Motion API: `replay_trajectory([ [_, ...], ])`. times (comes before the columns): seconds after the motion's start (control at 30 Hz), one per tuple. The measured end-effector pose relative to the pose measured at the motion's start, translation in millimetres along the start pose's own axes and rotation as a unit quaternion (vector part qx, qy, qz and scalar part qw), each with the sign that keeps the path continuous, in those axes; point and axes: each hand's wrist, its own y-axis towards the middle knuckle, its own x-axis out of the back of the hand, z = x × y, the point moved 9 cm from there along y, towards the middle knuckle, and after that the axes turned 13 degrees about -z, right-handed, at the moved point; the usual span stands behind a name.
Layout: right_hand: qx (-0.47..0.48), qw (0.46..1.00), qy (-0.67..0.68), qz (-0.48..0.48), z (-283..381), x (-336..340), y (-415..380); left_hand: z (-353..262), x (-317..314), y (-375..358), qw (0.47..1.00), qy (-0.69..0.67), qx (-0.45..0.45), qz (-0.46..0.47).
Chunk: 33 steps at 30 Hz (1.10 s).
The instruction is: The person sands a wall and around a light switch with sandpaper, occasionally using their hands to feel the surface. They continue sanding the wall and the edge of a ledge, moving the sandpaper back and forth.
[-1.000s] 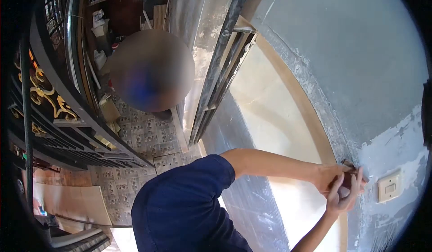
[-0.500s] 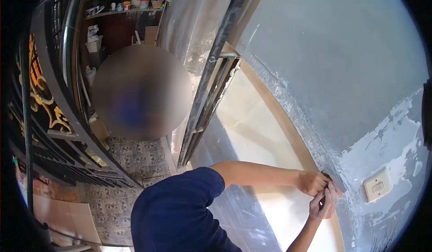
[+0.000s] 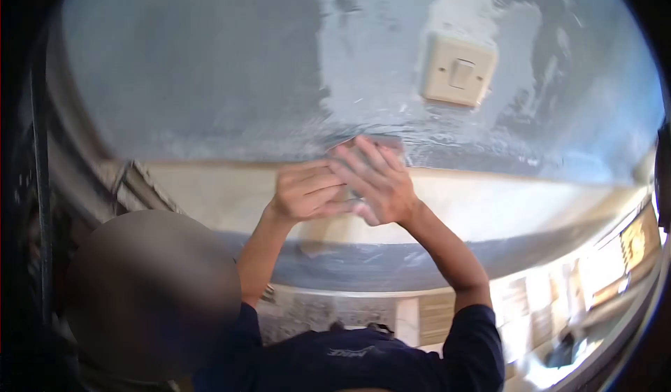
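Note:
My left hand [image 3: 307, 190] and my right hand [image 3: 377, 183] come together at the lower edge of the grey wall [image 3: 231, 77]. Between them is a thin, flat, grey-brown blade [image 3: 388, 141], its straight edge against the wall. My right fingers lie over it, slightly spread and blurred by motion. The left fingers are curled, with their tips beside the right hand at the blade's left side. My hands hide most of the piece, and I cannot make out a handle. Rough, pale scuffed streaks run along the wall around it.
A cream light switch [image 3: 460, 72] sits on the wall above my hands, amid pale filler patches. Below the wall edge runs a cream band [image 3: 503, 203], then a grey surface [image 3: 531, 255]. A blurred round area covers the lower left. Dark metal framing stands at far left.
My view has swung round to face the wall, so the switch and hands now appear further left and higher. The shelves and gate have left view. Both hands remain together at the wall edge.

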Motion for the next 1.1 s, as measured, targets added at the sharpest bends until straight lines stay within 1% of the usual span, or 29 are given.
replay_trajectory([
  [0.03, -0.020, 1.000, -0.022, -0.010, -5.2, -5.2, 3.2, 10.6, 9.0, 3.5, 1.000, 0.024, 0.004, -0.019],
  [0.1, -0.003, 0.997, -0.066, 0.038, 0.2, -12.2, 2.7, 29.1, 36.0, 10.6, 0.987, -0.078, 0.053, -0.127],
  [0.17, -0.041, 0.994, -0.095, 0.030, -9.4, -5.7, 2.7, 49.4, 51.3, 8.5, 0.962, -0.061, 0.097, -0.247],
  [0.2, -0.056, 0.993, -0.104, 0.019, -13.5, -0.4, 0.9, 53.7, 56.3, 5.3, 0.958, -0.020, 0.085, -0.274],
  [0.23, -0.087, 0.985, -0.151, 0.020, -24.9, 2.7, -15.2, 54.0, 59.1, 0.9, 0.950, 0.025, 0.076, -0.301],
  [0.27, -0.109, 0.974, -0.184, -0.074, -37.4, 28.4, -24.7, 52.7, 57.1, -2.5, 0.948, 0.014, 0.081, -0.307],
  [0.3, -0.126, 0.954, -0.213, -0.171, -51.2, 58.8, -37.2, 48.5, 56.5, -4.0, 0.949, 0.045, 0.072, -0.303],
  [0.33, -0.168, 0.947, -0.179, -0.206, -75.1, 81.3, -49.8, 50.5, 55.7, -4.8, 0.950, 0.078, 0.063, -0.296],
  [0.37, -0.193, 0.916, -0.265, -0.233, -95.8, 106.4, -69.7, 48.4, 53.8, -2.3, 0.952, 0.064, 0.044, -0.295],
  [0.4, -0.197, 0.915, -0.267, -0.229, -101.1, 99.7, -68.0, 51.8, 54.7, 0.5, 0.953, 0.061, 0.049, -0.293],
  [0.47, -0.209, 0.861, -0.280, -0.369, -97.8, 110.0, -69.1, 42.2, 50.8, 1.7, 0.954, 0.061, 0.007, -0.293],
  [0.5, -0.190, 0.883, -0.291, -0.315, -88.7, 93.9, -58.7, 42.0, 52.0, -1.9, 0.954, 0.061, 0.014, -0.293],
  [0.57, -0.202, 0.933, -0.256, -0.153, -63.9, 58.1, -41.3, 46.5, 51.3, -4.5, 0.948, 0.087, 0.031, -0.304],
  [0.6, -0.198, 0.931, -0.267, -0.150, -68.3, 65.7, -46.0, 44.2, 50.4, -5.9, 0.946, 0.079, 0.033, -0.312],
  [0.67, -0.156, 0.940, -0.293, -0.076, -74.1, 62.3, -60.1, 49.3, 52.7, -7.4, 0.945, 0.113, 0.069, -0.300],
  [0.7, -0.179, 0.928, -0.292, -0.143, -87.5, 85.5, -69.8, 48.3, 52.2, -7.6, 0.948, 0.111, 0.047, -0.294],
  [0.73, -0.180, 0.914, -0.296, -0.209, -102.0, 107.0, -82.7, 48.4, 52.8, -9.1, 0.949, 0.098, 0.044, -0.295],
  [0.77, -0.208, 0.899, -0.286, -0.257, -112.9, 128.9, -88.2, 46.5, 52.8, -9.5, 0.951, 0.100, 0.026, -0.291],
  [0.8, -0.211, 0.895, -0.295, -0.260, -119.2, 131.5, -87.3, 46.0, 52.3, -8.8, 0.953, 0.103, 0.010, -0.285],
  [0.87, -0.265, 0.851, -0.318, -0.323, -121.8, 144.5, -99.1, 48.1, 53.4, -9.5, 0.954, 0.099, 0.018, -0.281],
  [0.9, -0.245, 0.862, -0.326, -0.301, -117.6, 137.5, -95.0, 47.3, 52.4, -11.0, 0.952, 0.109, 0.027, -0.285],
  [0.93, -0.244, 0.862, -0.333, -0.293, -109.8, 134.6, -94.8, 46.3, 52.2, -12.7, 0.951, 0.104, 0.035, -0.288],
  [1.0, -0.204, 0.914, -0.307, -0.168, -98.8, 111.2, -88.2, 52.6, 55.5, -19.6, 0.942, 0.104, 0.092, -0.306],
  [1.03, -0.175, 0.924, -0.318, -0.119, -108.4, 115.6, -101.2, 50.7, 53.7, -20.6, 0.942, 0.100, 0.093, -0.308],
  [1.07, -0.178, 0.923, -0.320, -0.120, -125.3, 135.1, -119.0, 50.4, 52.5, -22.6, 0.943, 0.095, 0.104, -0.302],
  [1.1, -0.179, 0.910, -0.323, -0.189, -146.3, 170.1, -136.0, 52.1, 48.7, -23.0, 0.943, 0.091, 0.113, -0.298],
])
